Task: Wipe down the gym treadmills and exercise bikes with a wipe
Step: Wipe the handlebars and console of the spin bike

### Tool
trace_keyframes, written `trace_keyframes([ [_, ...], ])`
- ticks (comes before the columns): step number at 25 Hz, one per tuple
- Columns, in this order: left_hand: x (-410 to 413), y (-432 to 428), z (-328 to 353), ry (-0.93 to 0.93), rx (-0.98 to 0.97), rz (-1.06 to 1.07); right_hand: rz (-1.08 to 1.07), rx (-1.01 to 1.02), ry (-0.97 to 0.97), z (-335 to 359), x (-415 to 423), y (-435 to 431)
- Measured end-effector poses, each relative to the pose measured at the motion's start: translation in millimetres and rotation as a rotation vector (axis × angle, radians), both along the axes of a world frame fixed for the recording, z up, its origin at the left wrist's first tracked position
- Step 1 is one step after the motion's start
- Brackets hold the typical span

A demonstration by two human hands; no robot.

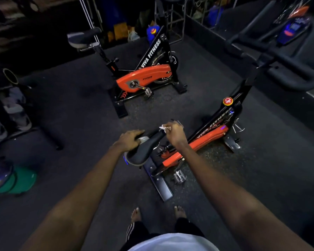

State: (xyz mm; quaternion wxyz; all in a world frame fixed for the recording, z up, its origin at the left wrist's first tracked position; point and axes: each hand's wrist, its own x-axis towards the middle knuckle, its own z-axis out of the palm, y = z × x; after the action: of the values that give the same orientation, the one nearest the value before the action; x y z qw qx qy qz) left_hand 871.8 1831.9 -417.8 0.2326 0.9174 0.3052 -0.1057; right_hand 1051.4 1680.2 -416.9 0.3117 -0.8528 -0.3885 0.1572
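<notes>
wipe (164, 127) pinched in right grip (173, 132) at saddle (147, 149) nose, left grip (131, 139) holding saddle

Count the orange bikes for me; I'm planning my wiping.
2. The near bike stands right of centre; the far bike stands behind it, upper centre. Others may be hidden in the dark.

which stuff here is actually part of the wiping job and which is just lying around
Job in hand:
wipe, pinched in the right hand
saddle of the near bike, gripped by the left hand
far bike, probably also due a wipe

Lying about:
shoes at the left
green item on the floor
blue container at the back
</notes>
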Motion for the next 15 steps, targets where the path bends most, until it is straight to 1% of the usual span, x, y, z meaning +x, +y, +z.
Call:
trace_keyframes([
  [3,-14,23,-13,-0.043,-0.012,-0.081,-0.118,0.063,-0.041,-14,-21,10],
  [5,-19,35,-22,-0.077,-0.041,-0.118,-0.196,0.111,-0.035,-14,-41,9],
  [6,-21,38,-25,-0.091,-0.056,-0.133,-0.187,0.104,-0.026,-12,-55,8],
  [10,-26,44,-30,-0.110,-0.110,-0.166,-0.034,0.062,0.007,-7,-115,-1],
  [12,-29,49,-29,-0.102,-0.127,-0.154,-0.038,0.039,-0.013,-1,-114,2],
  [15,-42,63,-28,-0.126,-0.207,-0.061,-0.195,0.017,0.002,3,-95,13],
])
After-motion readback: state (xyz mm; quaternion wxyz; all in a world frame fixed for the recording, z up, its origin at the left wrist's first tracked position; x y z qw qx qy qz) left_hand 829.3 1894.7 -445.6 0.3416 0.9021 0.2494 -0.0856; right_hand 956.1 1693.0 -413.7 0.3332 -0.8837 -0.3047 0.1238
